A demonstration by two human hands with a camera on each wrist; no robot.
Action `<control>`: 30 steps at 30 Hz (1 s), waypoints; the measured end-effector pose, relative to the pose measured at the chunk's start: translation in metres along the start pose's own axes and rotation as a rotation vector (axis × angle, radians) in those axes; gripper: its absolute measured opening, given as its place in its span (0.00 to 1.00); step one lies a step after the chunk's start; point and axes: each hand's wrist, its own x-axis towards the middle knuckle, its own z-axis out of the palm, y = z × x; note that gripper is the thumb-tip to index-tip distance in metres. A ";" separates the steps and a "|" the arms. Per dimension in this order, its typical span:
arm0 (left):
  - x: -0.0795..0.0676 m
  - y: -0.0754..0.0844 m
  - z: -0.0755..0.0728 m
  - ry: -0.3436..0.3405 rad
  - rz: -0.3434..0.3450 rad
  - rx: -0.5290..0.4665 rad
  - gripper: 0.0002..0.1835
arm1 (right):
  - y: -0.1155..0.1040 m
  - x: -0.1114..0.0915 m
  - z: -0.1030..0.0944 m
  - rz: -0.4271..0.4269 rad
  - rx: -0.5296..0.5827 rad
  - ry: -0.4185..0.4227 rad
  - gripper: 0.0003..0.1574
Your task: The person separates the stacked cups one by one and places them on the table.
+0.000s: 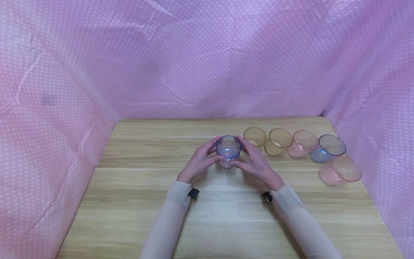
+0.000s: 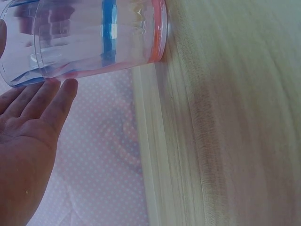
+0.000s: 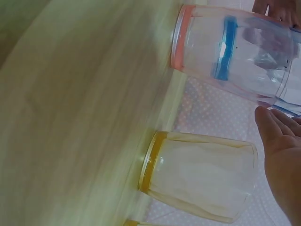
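Observation:
A clear blue cup [image 1: 228,145] sits nested inside a clear pink cup [image 1: 226,165], upright near the middle of the wooden table. In the left wrist view the blue base [image 2: 109,33] shows through the wall of the pink cup, whose pink base [image 2: 157,30] is at the tabletop. My left hand [image 1: 202,158] holds the blue cup's upper part from the left, thumb on the near side. From the right, my right hand [image 1: 258,163] grips the same part, its thumb also in front. Right beside the stack stands a yellow cup [image 3: 202,176].
To the right, a second yellow cup [image 1: 279,142], a pink cup [image 1: 303,144], a blue cup [image 1: 330,147] and another pink cup [image 1: 341,171] form a curved row. A dotted pink cloth [image 1: 207,72] surrounds the table [image 1: 136,201] at the back and sides.

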 end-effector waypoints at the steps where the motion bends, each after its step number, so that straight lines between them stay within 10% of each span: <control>1: 0.000 0.000 0.000 0.000 -0.001 -0.001 0.42 | 0.000 0.000 0.000 0.008 0.000 -0.002 0.63; 30: 0.006 -0.009 -0.010 -0.134 -0.062 0.031 0.47 | 0.006 0.004 -0.002 0.056 0.083 -0.044 0.55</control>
